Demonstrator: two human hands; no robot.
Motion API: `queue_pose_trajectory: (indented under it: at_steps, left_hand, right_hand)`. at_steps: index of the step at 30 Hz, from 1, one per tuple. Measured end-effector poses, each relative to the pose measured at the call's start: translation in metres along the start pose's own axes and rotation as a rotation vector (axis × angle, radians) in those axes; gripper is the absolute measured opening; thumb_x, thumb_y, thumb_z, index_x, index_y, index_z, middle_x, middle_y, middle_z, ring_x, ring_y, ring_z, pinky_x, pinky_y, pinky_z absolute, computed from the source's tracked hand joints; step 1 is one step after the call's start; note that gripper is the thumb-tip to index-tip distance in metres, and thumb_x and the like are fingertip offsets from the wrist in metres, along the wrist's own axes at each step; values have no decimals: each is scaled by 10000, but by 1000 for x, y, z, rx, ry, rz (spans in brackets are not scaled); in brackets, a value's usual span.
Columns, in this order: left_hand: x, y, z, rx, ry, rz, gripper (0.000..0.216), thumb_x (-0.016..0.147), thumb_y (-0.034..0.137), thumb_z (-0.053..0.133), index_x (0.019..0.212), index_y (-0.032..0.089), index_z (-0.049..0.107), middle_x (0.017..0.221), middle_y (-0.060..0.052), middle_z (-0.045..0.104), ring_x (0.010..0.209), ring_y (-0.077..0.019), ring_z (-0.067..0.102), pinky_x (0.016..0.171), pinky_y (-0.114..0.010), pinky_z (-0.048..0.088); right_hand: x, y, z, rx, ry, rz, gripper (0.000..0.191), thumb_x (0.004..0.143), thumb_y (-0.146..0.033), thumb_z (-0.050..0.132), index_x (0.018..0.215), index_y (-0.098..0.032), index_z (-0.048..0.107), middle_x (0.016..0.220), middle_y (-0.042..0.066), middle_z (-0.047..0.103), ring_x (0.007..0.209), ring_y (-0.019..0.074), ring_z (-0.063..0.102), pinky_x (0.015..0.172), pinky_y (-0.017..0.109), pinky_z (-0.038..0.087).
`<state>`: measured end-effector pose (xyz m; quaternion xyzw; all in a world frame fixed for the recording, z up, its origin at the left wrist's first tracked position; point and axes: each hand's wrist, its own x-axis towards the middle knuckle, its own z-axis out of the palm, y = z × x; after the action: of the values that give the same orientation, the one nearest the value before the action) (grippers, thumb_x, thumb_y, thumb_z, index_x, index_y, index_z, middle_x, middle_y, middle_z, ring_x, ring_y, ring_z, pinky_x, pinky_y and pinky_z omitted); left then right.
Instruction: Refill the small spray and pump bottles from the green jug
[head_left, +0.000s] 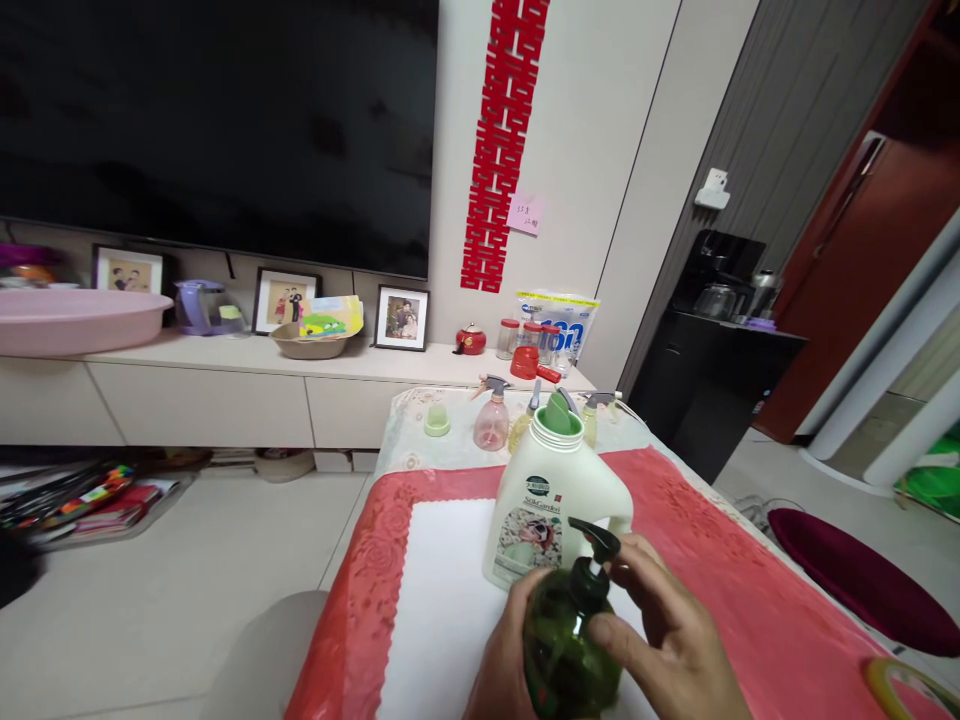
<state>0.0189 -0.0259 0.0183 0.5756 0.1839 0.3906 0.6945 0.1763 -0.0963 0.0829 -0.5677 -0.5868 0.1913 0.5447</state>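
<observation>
A dark green pump bottle (566,650) with a black pump head (596,545) stands upright low in the view. My left hand (504,650) is wrapped round its left side. My right hand (675,630) grips it from the right, thumb on the shoulder below the pump collar and fingers curled by the pump head; the far fingertips are partly hidden. Just behind it is a pale green detergent jug (517,480), uncapped, its green pouring spout (556,412) showing at the mouth. A light green cap (437,420) sits farther back on the table's left.
A white sheet (435,600) lies on the red tablecloth (360,600). Behind the jug are a pink spray bottle (492,420) and other spray bottles, partly hidden. The white cabinet (375,365) at the back bears framed photos and jars. A tape roll (889,685) lies at lower right.
</observation>
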Motion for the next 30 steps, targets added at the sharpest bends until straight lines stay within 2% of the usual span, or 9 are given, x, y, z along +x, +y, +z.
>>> queue_pose_trajectory:
  at_steps: [3,5,8,13,16,19,22,25,30]
  left_hand:
    - [0,-3,-1,69,-16,2,881,543,313,912,1327,212,522,1248,-126,678,1151,-340,635,1011,-438,505]
    - [-2,-5,1,77,-53,2,925,483,195,896,1320,228,504,1220,-98,683,1067,-315,663,939,-421,540]
    - [-6,-3,5,18,-78,-1,973,450,106,850,1332,243,463,1193,-78,682,975,-284,679,828,-388,561]
    - [-7,5,4,41,-26,-16,962,468,111,850,1332,235,447,1249,-93,654,1097,-312,637,943,-439,513]
    - [-7,8,3,71,-31,-17,963,469,125,863,1333,232,452,1265,-96,645,1131,-323,619,973,-457,496]
    - [-7,9,4,-20,-81,-44,954,494,143,872,1345,233,450,1251,-91,655,1105,-308,630,946,-444,510]
    - [-8,10,6,-79,-94,-49,934,506,160,880,1336,226,457,1252,-93,658,1113,-307,632,948,-438,509]
    - [-8,13,6,-34,-80,-44,907,504,161,876,1313,215,471,1247,-103,657,1091,-307,636,917,-431,513]
    - [-7,13,3,29,-103,-80,934,501,171,901,1323,229,461,1240,-90,660,1045,-280,638,873,-407,521]
  right_hand:
    - [0,3,-1,-129,33,-21,449,877,-396,736,1301,-273,658,1300,65,628,1181,223,633,1007,256,536]
    - [-1,1,0,-174,43,4,481,842,-429,768,1284,-265,673,1263,63,651,1163,227,644,1034,276,529]
    - [-2,-6,2,-124,101,86,587,789,-479,807,1312,-258,657,1218,63,675,1109,222,670,980,270,564]
    - [0,-11,5,0,112,109,501,791,-437,822,1245,-286,674,1262,40,652,1115,182,661,952,221,566]
    - [0,-12,3,88,107,146,570,796,-397,832,1322,-318,630,1256,36,656,1135,172,655,994,225,543]
    - [0,-11,-1,274,10,196,623,874,-385,763,1447,-334,526,1304,66,630,1184,203,634,1017,291,541]
    - [0,-10,-4,413,-113,211,581,949,-374,672,1493,-345,471,1361,78,594,1229,218,606,1041,347,532]
    - [2,-11,-3,293,-125,170,497,920,-374,717,1398,-343,584,1341,54,613,1212,196,616,1047,306,529]
    - [0,-13,-4,62,4,124,390,853,-378,788,1227,-294,714,1199,49,688,1081,183,680,960,253,575]
